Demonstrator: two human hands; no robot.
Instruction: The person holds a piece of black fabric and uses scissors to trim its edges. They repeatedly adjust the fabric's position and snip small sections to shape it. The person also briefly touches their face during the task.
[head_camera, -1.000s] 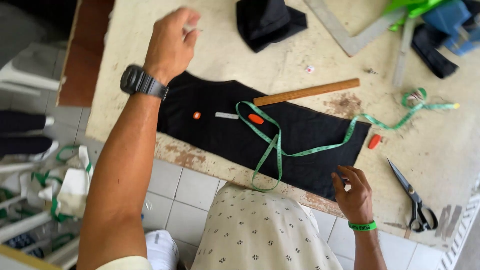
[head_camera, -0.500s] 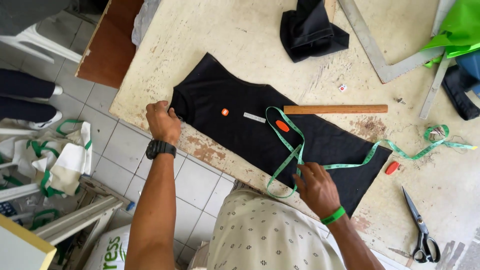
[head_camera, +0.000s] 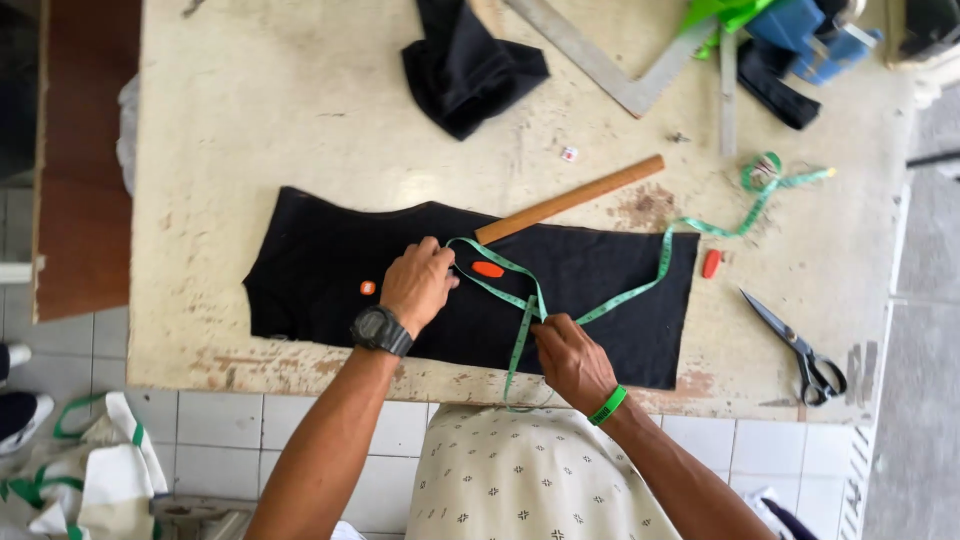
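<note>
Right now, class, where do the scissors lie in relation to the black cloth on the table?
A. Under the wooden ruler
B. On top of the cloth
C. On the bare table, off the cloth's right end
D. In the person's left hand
C: the scissors lie on the bare table, past the right end of the black cloth, apart from the wooden ruler and from both hands.

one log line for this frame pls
left hand on black fabric, at tape's end | right hand pinching green measuring tape | wooden ruler, scissors lying apart
</note>
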